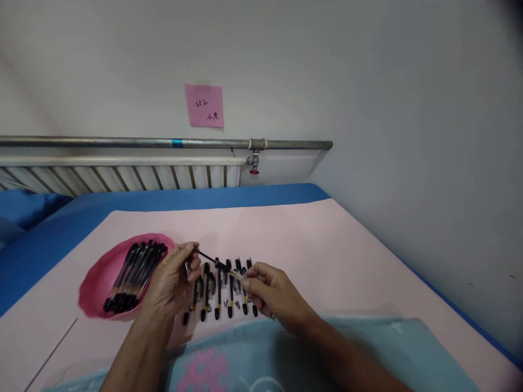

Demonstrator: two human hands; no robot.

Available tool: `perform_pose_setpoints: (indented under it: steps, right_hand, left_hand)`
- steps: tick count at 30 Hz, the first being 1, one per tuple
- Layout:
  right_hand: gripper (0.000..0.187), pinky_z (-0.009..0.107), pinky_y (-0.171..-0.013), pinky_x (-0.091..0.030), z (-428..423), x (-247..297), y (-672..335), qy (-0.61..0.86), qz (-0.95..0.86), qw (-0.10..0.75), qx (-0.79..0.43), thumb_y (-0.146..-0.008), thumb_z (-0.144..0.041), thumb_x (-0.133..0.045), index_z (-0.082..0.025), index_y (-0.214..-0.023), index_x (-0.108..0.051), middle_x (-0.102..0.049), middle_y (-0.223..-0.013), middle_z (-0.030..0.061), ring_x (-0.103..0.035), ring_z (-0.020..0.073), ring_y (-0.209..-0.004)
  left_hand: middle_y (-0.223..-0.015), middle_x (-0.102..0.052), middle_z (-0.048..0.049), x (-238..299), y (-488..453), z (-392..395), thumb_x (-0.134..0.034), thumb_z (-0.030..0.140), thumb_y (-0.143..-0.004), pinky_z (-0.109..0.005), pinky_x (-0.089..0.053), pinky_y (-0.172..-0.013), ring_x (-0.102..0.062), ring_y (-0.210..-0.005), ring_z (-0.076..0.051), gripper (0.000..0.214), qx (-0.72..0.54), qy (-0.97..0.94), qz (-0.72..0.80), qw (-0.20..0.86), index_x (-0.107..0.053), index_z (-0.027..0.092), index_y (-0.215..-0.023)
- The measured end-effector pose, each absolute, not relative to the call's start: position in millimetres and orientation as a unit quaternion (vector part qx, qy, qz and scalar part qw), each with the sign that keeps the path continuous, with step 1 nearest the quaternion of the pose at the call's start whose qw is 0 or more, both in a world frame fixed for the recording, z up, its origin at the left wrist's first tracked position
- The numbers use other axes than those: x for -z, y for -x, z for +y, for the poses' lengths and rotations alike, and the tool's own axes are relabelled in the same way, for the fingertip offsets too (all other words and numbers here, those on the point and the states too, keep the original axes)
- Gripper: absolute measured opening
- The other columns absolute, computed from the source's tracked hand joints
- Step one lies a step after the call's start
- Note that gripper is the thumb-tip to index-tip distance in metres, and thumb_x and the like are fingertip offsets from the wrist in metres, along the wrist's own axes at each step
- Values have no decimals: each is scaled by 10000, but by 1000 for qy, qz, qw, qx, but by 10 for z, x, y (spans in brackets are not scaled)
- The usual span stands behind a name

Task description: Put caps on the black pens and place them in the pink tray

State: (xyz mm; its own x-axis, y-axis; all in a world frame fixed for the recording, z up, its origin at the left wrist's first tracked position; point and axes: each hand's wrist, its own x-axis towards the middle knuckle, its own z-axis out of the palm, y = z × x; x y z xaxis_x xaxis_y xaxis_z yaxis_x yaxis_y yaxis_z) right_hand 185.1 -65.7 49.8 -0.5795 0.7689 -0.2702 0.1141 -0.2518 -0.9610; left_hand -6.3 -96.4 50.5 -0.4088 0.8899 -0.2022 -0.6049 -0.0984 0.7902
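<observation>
My left hand (174, 280) is closed, pinching the end of a thin dark pen refill (205, 256). A small shiny piece (188, 268) also shows at its fingers, too small to name surely. The refill slants down to the right, in line with a clear pen barrel (236, 274) with a black grip. My right hand (275, 294) is closed on the barrel's other end. Below and behind both hands lies a row of pen parts: several barrels with black ends (218, 296), black caps (211, 284) and small metal tips (237, 305). My right fingers hide some of the row.
A pink bowl (87, 291) full of black-capped pens (137, 275) stands left of my left hand. A thin white stick (51, 354) lies at the lower left. Light blue patterned cloth (347, 348) covers the near edge. Behind are a radiator (155, 177) and pipe (139, 142).
</observation>
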Motion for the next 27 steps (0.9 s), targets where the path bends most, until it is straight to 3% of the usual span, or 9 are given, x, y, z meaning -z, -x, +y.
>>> perform_pose_setpoints:
  steps: [4, 12, 16, 18, 20, 23, 27]
  right_hand:
    - [88, 164, -352, -251, -649, -528, -1852, 399, -568, 239, -679, -733, -230, -513, -177, -674, -478, -439, -467, -76, -338, 31, -349]
    - [108, 187, -409, -287, -524, -553, -1953, 422, -612, 272, -611, -727, -217, -481, -177, -627, -474, -436, -485, -60, -365, 54, -397]
    - [179, 218, -531, -351, -339, -578, -2117, 478, -704, 300, -431, -757, -290, -466, -176, -669, -573, -524, -612, -7, -484, 109, -577]
    - [208, 231, -616, -349, -244, -566, -2201, 511, -762, 266, -295, -760, -293, -473, -175, -654, -607, -565, -694, 21, -508, 134, -692]
    - [212, 235, -595, -321, -176, -520, -2257, 537, -796, 177, -215, -762, -256, -462, -167, -638, -609, -581, -691, 34, -502, 136, -670]
    - [188, 236, -536, -271, -151, -420, -2273, 543, -818, 68, -180, -756, -200, -449, -154, -647, -595, -594, -673, 44, -488, 127, -600]
    - [154, 231, -529, -254, -212, -345, -2237, 525, -832, 34, -176, -755, -182, -448, -149, -696, -586, -605, -709, 52, -494, 124, -605]
  left_hand:
    - [-702, -571, -13, -490, 133, -949, -646, 166, -657, -120, -317, -315, -516, -524, -64, 88, -753, -114, 433, 483, -581, 110, -677]
    - [-597, -557, 7, -478, 427, -974, -567, 100, -705, -118, -330, -306, -477, -440, -51, 55, -797, -83, 451, 393, -557, 122, -656]
    - [-589, -556, 5, -496, 448, -990, -544, 62, -705, -110, -328, -304, -475, -436, -48, 78, -794, -86, 452, 398, -571, 118, -657]
    - [-579, -556, 3, -516, 383, -990, -537, 49, -701, -106, -325, -299, -475, -426, -47, 93, -784, -90, 451, 416, -576, 114, -648]
    - [-575, -556, -2, -533, 307, -988, -536, 48, -702, -102, -324, -297, -473, -422, -46, 98, -774, -94, 450, 435, -580, 109, -638]
    - [-585, -558, -11, -538, 243, -986, -545, 60, -704, -99, -333, -303, -476, -435, -47, 86, -761, -98, 455, 451, -591, 104, -645]
    - [-587, -554, -14, -521, 254, -990, -536, 68, -713, -96, -327, -298, -468, -439, -47, 97, -756, -104, 457, 456, -591, 103, -640]
